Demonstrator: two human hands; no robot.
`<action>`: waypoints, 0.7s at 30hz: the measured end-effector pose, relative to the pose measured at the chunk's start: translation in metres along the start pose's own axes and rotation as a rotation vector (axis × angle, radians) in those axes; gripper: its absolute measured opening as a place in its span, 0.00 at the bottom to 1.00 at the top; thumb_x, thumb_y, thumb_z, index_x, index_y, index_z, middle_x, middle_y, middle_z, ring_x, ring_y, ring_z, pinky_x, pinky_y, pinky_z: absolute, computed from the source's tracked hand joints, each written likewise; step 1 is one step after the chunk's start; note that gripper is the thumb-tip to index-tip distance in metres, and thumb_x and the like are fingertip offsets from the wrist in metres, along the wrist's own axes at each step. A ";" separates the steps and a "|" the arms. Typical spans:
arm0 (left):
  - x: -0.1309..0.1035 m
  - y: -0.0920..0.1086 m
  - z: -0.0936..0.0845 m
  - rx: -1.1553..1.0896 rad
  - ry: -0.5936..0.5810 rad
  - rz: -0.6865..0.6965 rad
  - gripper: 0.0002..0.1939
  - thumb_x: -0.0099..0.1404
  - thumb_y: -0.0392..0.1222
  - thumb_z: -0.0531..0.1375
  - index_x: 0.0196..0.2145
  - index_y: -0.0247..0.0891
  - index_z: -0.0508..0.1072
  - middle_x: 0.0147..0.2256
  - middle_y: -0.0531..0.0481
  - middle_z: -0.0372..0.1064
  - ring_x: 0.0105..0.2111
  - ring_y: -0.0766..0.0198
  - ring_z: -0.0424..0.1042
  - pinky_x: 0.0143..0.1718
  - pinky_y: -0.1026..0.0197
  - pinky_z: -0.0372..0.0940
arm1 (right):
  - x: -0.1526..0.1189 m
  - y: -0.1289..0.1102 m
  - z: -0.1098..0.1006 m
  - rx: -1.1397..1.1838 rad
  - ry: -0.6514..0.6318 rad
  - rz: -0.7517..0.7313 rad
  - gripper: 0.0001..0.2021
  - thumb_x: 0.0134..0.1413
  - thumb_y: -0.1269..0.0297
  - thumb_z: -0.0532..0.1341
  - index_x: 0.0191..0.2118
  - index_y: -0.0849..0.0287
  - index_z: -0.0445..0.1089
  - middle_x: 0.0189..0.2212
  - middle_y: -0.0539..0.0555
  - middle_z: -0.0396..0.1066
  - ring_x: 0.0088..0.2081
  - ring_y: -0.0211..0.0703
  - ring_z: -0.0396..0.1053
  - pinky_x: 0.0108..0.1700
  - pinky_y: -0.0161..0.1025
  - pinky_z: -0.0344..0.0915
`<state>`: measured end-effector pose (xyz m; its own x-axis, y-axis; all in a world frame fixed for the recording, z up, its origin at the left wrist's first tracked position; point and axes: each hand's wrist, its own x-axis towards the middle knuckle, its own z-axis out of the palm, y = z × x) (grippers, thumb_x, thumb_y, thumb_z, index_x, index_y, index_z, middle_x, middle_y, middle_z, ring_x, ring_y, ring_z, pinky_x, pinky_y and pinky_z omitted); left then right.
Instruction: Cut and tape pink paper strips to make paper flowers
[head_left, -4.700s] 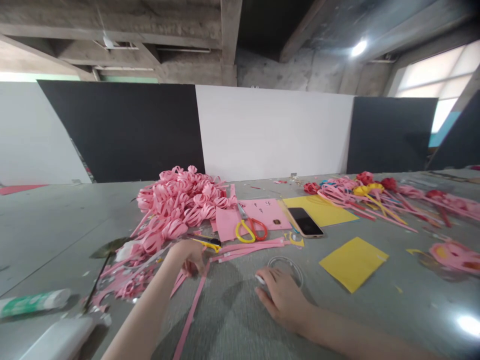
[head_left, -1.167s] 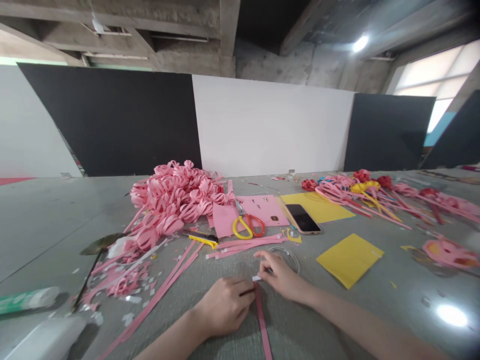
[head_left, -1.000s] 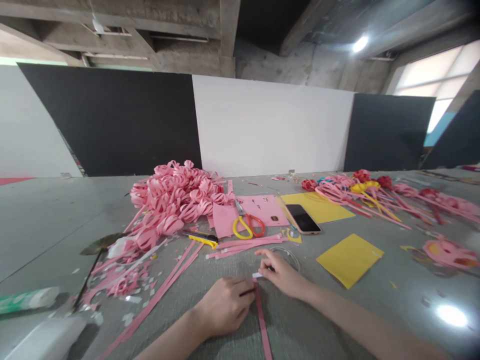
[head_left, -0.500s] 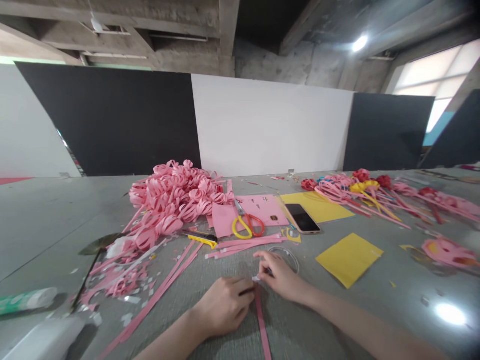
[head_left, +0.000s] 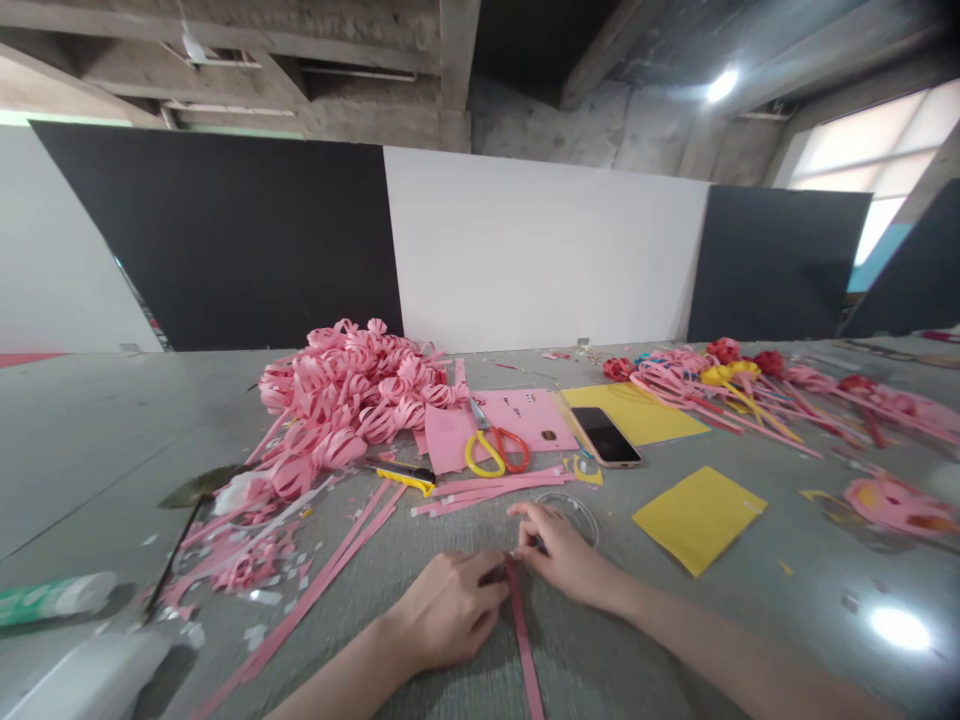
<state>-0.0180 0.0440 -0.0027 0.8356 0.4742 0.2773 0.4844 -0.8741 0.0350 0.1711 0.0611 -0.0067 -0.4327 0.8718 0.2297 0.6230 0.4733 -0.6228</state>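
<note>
A narrow pink paper strip (head_left: 525, 645) runs from between my hands down to the bottom edge. My left hand (head_left: 456, 608) has its fingers closed on the strip's upper end. Close beside it, my right hand (head_left: 559, 550) is curled, its thumb and fingers near the same end; whether it pinches anything is too small to tell. A clear round roll (head_left: 589, 518) lies partly behind my right hand. Beyond the hands are more pink strips (head_left: 495, 488), scissors (head_left: 487, 440) with yellow and red handles, and a yellow cutter (head_left: 405, 476).
Curled pink paper (head_left: 352, 390) is heaped at the left, near a glue tube (head_left: 56, 600) and scraps. A phone (head_left: 606, 436) overlaps a yellow sheet; a smaller yellow sheet (head_left: 699, 520) lies right. Paper flowers (head_left: 720, 372) lie at the back right.
My left fingertips have shifted slightly toward the strip's end, and the small white piece between my hands shows less. My right hand has hardly moved.
</note>
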 end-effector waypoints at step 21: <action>0.013 -0.004 0.001 -0.566 0.229 -0.491 0.05 0.56 0.33 0.51 0.26 0.36 0.66 0.24 0.54 0.62 0.23 0.69 0.60 0.25 0.68 0.56 | -0.014 -0.012 0.002 -0.171 0.093 -0.309 0.18 0.50 0.77 0.48 0.48 0.57 0.52 0.30 0.52 0.63 0.38 0.43 0.60 0.50 0.49 0.46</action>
<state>-0.0089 0.0542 0.0001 0.4562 0.8405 0.2924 0.5270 -0.5200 0.6722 0.1676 0.0430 -0.0039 -0.5610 0.6886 0.4594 0.5758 0.7233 -0.3812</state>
